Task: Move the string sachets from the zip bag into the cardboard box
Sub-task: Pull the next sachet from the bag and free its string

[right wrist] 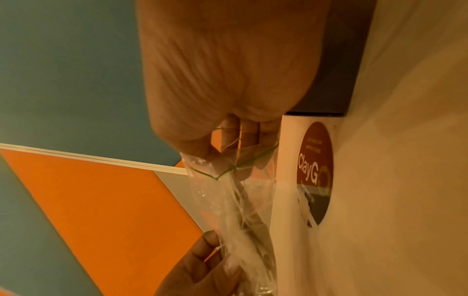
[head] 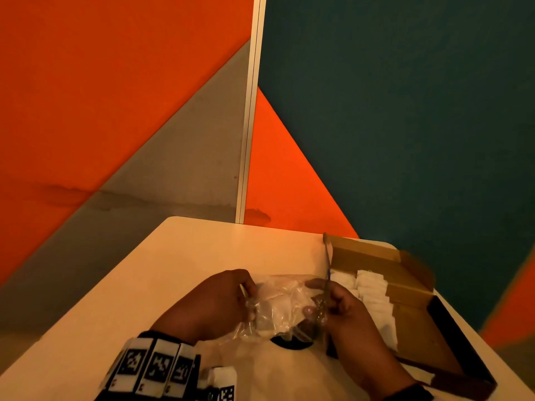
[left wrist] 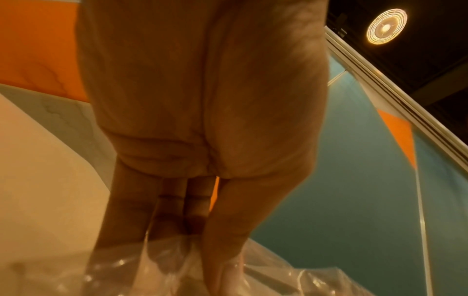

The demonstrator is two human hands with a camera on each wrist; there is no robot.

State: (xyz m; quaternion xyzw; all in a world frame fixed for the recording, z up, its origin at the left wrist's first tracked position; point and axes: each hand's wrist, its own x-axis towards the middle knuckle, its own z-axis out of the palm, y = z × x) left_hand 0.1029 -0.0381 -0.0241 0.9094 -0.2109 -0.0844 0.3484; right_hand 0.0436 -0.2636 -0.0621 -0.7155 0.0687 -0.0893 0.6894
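Note:
A crumpled clear zip bag (head: 278,305) hangs between both hands just above the table, with white sachets showing through it. My left hand (head: 231,299) grips the bag's left edge, fingers curled into the plastic (left wrist: 177,260). My right hand (head: 333,302) pinches the bag's right side near its green zip line (right wrist: 228,170). The open cardboard box (head: 411,296) lies to the right of the hands and holds several white string sachets (head: 367,287) in rows.
The pale table (head: 188,270) runs to a rounded far edge against orange, grey and teal wall panels. A dark round hole (head: 292,342) sits in the table under the bag. The box's outer side bears a round label (right wrist: 314,174).

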